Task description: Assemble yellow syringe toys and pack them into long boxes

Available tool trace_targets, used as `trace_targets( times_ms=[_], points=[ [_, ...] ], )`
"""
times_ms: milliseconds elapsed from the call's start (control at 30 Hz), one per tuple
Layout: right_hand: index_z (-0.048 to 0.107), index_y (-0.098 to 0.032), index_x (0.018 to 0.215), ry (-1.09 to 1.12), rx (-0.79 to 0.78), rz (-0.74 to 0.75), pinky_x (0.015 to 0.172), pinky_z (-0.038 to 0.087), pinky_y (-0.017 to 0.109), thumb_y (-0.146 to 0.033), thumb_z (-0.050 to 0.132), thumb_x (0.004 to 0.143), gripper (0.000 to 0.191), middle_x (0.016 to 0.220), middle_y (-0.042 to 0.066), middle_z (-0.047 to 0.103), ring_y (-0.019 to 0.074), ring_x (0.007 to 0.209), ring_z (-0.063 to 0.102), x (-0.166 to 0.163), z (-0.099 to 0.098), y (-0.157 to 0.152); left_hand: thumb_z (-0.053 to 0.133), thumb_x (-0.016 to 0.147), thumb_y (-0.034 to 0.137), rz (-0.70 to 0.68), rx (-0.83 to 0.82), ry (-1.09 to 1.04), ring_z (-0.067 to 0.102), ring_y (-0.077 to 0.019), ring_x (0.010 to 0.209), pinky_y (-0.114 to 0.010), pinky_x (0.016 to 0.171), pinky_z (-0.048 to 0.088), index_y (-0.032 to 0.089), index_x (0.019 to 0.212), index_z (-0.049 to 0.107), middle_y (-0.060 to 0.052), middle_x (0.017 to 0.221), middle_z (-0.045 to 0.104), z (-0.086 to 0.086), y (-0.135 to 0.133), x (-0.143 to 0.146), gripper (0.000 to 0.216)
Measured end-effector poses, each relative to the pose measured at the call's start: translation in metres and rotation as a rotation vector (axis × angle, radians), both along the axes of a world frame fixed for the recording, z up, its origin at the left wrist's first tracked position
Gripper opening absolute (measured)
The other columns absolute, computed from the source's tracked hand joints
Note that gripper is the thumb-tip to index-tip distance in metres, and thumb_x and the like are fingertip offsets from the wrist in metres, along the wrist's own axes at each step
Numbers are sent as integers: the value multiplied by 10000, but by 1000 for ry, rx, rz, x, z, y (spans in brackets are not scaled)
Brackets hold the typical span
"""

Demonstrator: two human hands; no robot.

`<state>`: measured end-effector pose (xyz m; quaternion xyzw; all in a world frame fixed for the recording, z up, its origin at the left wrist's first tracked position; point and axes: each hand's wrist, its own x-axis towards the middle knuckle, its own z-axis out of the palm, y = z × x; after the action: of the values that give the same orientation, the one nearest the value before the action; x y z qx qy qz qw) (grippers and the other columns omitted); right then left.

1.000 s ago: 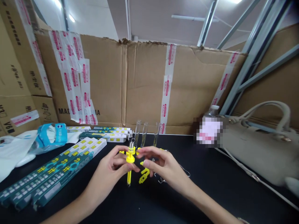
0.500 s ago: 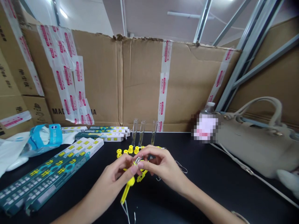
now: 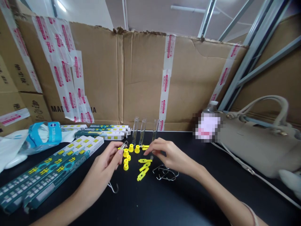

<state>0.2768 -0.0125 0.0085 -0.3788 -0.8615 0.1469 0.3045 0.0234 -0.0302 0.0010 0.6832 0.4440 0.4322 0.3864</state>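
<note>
My left hand (image 3: 105, 166) is closed on a thin metal spring with a wire hook (image 3: 113, 187); the spring's top end shows at my fingertips and the hook hangs below my palm. My right hand (image 3: 166, 153) hovers with its fingers spread and slightly bent, holding nothing, fingertips just above small yellow plastic pieces (image 3: 145, 146). Between the hands lie several yellow caps (image 3: 127, 154) and yellow flat strips (image 3: 144, 167) on the black table (image 3: 150, 204). A bunch of wire hooks (image 3: 166, 173) lies under my right wrist. Three clear tubes (image 3: 142, 131) stand behind.
Long teal and yellow boxes (image 3: 47, 175) lie at the left, with more boxes (image 3: 103, 131) behind them. A blue packet (image 3: 44, 135) and white bags sit far left. A beige handbag (image 3: 258, 147) and a bottle (image 3: 209, 124) stand at the right. A taped cardboard wall (image 3: 141, 78) closes the back.
The hands, which were together on a yellow rod assembly, have moved apart. The left now keeps only the metal spring with its hook. The right has reached out over the yellow pieces.
</note>
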Motion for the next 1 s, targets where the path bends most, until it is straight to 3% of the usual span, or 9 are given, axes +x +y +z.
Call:
trace_targets(
  times_ms=[67,167,333,467,567,667,867,1000],
  points=[
    [766,-289,1038,-74,-30,87,822,495,364,-243,648,916,176,941,47,673,211,923,606,-4,-2,-3,445,968,504,50,63,133,470,-155,638,-247,576,365,247,1092,566,48,686,494,2,-4,-1,310],
    [781,-282,1010,-145,-101,153,850,489,335,-309,789,801,211,961,40,629,205,950,605,-14,-7,-7,432,985,474,20,133,259,521,-162,681,-248,631,386,256,1009,583,35,761,576,5,-9,1,266],
    [790,-242,875,-144,-155,181,837,488,294,-218,776,812,69,949,28,597,181,936,610,-24,-10,-9,440,993,401,-37,196,321,595,-166,762,-233,707,418,263,1004,585,23,922,655,3,-11,3,201],
    [732,-207,827,158,-206,113,739,487,289,-311,707,878,118,844,16,638,159,793,608,-25,-1,-15,417,996,416,-53,163,325,620,-183,758,-241,691,431,284,1116,546,26,895,671,1,-13,1,220],
    [647,-208,842,552,-359,9,621,490,263,-366,708,866,170,757,-12,629,131,667,593,-33,3,-24,400,1003,393,-75,195,311,614,-186,749,-253,716,438,274,1047,567,14,889,664,2,-15,2,209],
    [590,-214,855,813,-514,46,656,545,280,-369,737,836,214,743,-16,658,135,665,640,-45,0,-33,384,1010,371,-64,206,287,603,-183,729,-259,714,444,263,969,572,5,866,653,2,-17,4,221],
    [537,-203,804,954,-583,106,852,557,346,-359,703,876,238,1028,63,728,176,876,707,-61,-7,-42,336,1024,343,-132,159,289,619,-186,785,-263,723,444,252,898,540,-1,867,653,2,-20,2,257],
    [458,-231,853,1032,-656,158,897,532,391,-379,652,919,254,1005,65,755,203,928,718,-61,-9,-42,338,1023,360,-115,145,303,623,-184,762,-258,702,440,254,913,543,0,856,658,2,-20,2,255]
  ],
)
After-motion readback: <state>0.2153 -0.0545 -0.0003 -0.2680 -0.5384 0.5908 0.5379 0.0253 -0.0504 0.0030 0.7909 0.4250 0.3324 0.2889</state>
